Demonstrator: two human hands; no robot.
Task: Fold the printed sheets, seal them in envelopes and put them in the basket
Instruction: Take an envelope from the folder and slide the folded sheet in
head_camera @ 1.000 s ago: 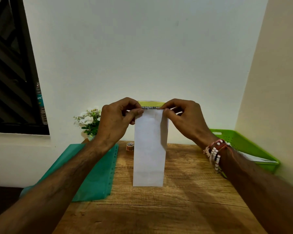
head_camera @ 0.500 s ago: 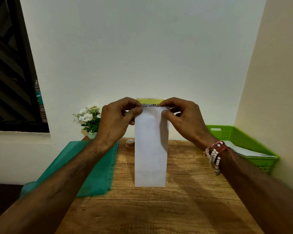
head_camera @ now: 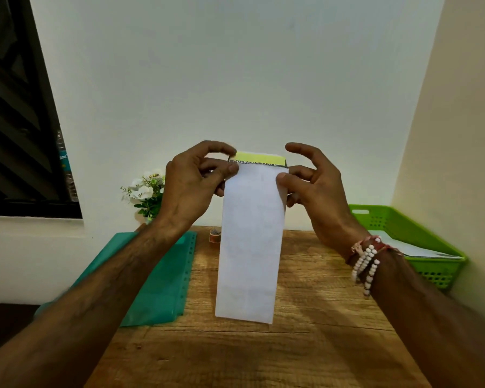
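I hold a long white envelope point(head_camera: 249, 242) upright above the wooden table point(head_camera: 305, 345), its mouth at the top. A folded printed sheet point(head_camera: 259, 158), yellow-green with a dark band of lettering, sticks out of the mouth. My left hand point(head_camera: 192, 184) pinches the envelope's upper left corner between thumb and fingers. My right hand point(head_camera: 312, 182) grips the upper right edge with thumb and middle fingers, its index finger raised and spread. A green basket point(head_camera: 420, 242) stands at the right against the wall, with white paper inside.
A stack of teal punched sleeves point(head_camera: 157, 278) lies on the table's left side, overhanging the edge. A small tape roll point(head_camera: 215, 236) sits behind the envelope. A pot of white flowers point(head_camera: 147, 191) stands at the back left. Walls close the back and right.
The envelope now hangs lower in front of me, with more of the sheet's green band showing. My right index finger has lifted off the envelope top and my fingers have spread.
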